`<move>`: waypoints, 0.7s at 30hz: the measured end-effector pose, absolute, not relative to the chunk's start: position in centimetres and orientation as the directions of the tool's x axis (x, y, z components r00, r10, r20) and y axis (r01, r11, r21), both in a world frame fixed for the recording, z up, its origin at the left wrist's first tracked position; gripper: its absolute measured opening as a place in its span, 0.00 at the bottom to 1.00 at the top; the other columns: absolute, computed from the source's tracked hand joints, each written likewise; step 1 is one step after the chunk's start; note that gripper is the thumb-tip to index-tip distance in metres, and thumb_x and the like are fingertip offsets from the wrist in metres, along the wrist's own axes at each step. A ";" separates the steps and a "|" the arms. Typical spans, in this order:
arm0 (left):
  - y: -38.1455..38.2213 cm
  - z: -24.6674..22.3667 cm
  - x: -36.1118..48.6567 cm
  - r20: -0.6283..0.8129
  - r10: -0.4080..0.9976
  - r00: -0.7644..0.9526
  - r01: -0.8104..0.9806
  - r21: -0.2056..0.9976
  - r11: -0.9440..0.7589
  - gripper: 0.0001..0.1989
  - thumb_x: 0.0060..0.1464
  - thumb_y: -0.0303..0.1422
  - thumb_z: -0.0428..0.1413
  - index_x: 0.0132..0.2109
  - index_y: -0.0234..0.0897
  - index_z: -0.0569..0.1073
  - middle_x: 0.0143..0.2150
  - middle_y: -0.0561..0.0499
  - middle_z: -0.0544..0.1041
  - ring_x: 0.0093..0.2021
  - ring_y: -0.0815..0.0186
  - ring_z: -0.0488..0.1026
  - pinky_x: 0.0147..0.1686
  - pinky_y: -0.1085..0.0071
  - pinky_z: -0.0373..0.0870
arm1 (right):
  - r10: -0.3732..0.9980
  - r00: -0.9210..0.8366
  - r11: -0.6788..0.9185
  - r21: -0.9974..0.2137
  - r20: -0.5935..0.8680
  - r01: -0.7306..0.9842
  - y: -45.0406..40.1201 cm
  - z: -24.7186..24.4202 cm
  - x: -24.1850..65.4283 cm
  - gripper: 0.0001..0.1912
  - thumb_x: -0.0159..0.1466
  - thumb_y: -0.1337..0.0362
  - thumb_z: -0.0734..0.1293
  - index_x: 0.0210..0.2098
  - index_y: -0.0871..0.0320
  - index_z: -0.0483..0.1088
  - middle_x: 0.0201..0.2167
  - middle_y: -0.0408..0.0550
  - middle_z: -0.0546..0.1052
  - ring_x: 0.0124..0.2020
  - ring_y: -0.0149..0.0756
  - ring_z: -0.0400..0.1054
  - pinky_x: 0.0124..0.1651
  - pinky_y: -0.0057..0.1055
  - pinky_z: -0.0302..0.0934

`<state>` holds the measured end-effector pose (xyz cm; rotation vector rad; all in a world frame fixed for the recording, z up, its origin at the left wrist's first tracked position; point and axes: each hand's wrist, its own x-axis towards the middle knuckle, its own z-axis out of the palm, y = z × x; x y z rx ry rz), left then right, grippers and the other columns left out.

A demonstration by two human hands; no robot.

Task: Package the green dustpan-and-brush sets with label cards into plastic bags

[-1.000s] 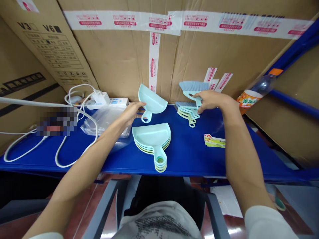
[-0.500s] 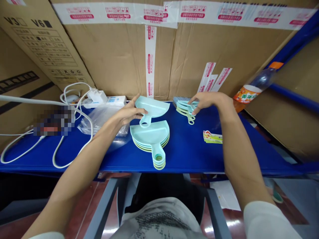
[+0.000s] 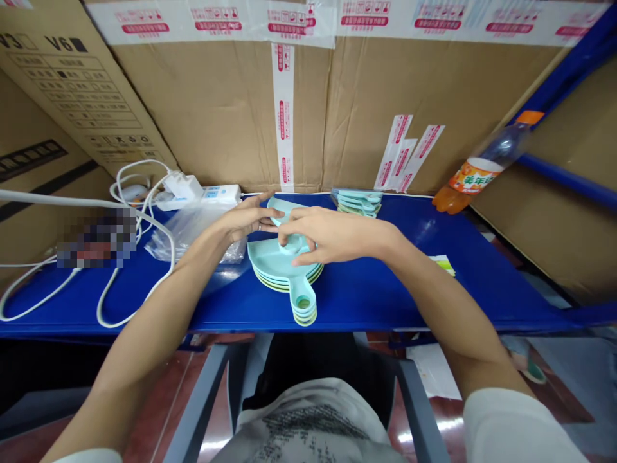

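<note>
My left hand holds a light-blue dustpan by its left side, above the stack. My right hand reaches across it from the right, fingers curled over the handle area. A light-blue part shows beneath those fingers; whether it is the dustpan's handle or a separate piece, I cannot tell. Directly below lies a stack of light-blue and pale-green dustpans, their ring-ended handles toward me. Farther back on the right lies a smaller pile of blue and green handled pieces, partly hidden by my right hand.
Clear plastic bags, a power strip and white cables occupy the left of the blue table. An orange drink bottle leans at the right. A small printed packet sits beside my right forearm. Cardboard walls the back.
My right hand has left the handled pieces at the back right and moved left to the held dustpan. My left hand stays nearly in place. The camera view has shifted slightly.
</note>
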<state>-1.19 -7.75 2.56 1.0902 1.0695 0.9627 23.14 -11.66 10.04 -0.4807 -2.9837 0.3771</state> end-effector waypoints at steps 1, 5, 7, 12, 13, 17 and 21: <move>-7.7 2.6 -1.2 -0.178 0.963 0.203 -0.069 0.978 0.195 0.57 0.51 0.20 0.70 0.82 0.35 0.55 0.34 0.49 0.85 0.28 0.60 0.84 0.33 0.66 0.86 | 0.308 -0.950 0.926 -0.249 0.059 0.285 -12.1 10.0 23.0 0.11 0.69 0.63 0.77 0.50 0.59 0.80 0.49 0.54 0.81 0.50 0.47 0.74 0.54 0.39 0.65; -7.7 2.7 -1.3 -0.175 0.966 0.192 -0.028 0.983 0.184 0.45 0.50 0.22 0.70 0.75 0.31 0.69 0.29 0.51 0.81 0.24 0.63 0.80 0.27 0.70 0.83 | 0.220 -0.975 0.933 -0.283 -0.038 0.222 -13.3 9.9 23.1 0.13 0.72 0.57 0.75 0.52 0.58 0.82 0.44 0.53 0.81 0.47 0.46 0.73 0.52 0.38 0.65; -7.7 2.6 -1.4 -0.203 0.953 0.224 0.014 0.979 0.205 0.46 0.49 0.21 0.69 0.75 0.35 0.70 0.28 0.53 0.79 0.23 0.65 0.78 0.25 0.71 0.81 | 0.191 -0.977 0.930 -0.300 -0.099 0.212 -13.8 9.8 22.9 0.17 0.72 0.54 0.75 0.54 0.59 0.82 0.44 0.53 0.81 0.48 0.47 0.73 0.52 0.38 0.65; -7.6 2.4 -1.9 -0.175 0.949 0.260 0.016 0.984 0.177 0.49 0.45 0.17 0.67 0.74 0.42 0.70 0.29 0.58 0.77 0.24 0.68 0.76 0.28 0.72 0.81 | 0.216 -0.957 0.926 -0.270 -0.196 0.264 -14.9 9.4 22.4 0.17 0.73 0.56 0.73 0.53 0.62 0.82 0.46 0.57 0.80 0.52 0.50 0.72 0.52 0.39 0.65; -7.5 2.3 -2.0 -0.162 0.954 0.253 0.018 0.987 0.162 0.48 0.43 0.17 0.67 0.73 0.41 0.72 0.29 0.57 0.77 0.25 0.68 0.76 0.28 0.72 0.80 | 0.234 -0.952 0.923 -0.263 -0.198 0.282 -15.0 9.4 22.4 0.15 0.73 0.57 0.73 0.53 0.61 0.82 0.47 0.58 0.80 0.53 0.50 0.72 0.52 0.39 0.65; -7.3 2.1 -2.1 -0.126 0.975 0.182 0.104 0.989 0.109 0.32 0.39 0.20 0.67 0.56 0.34 0.84 0.35 0.50 0.81 0.30 0.67 0.76 0.27 0.75 0.74 | 0.261 -0.941 0.908 -0.275 -0.217 0.316 -14.8 9.9 22.7 0.13 0.73 0.58 0.73 0.48 0.61 0.82 0.45 0.57 0.80 0.53 0.49 0.72 0.52 0.39 0.64; -6.7 1.6 -2.2 -0.077 0.988 0.134 0.308 0.951 0.033 0.09 0.46 0.31 0.69 0.37 0.34 0.86 0.33 0.46 0.83 0.32 0.65 0.75 0.28 0.75 0.71 | 0.206 -0.945 0.906 -0.316 -0.254 0.283 -14.7 10.0 22.9 0.11 0.73 0.58 0.74 0.40 0.60 0.82 0.39 0.53 0.81 0.53 0.48 0.71 0.51 0.37 0.62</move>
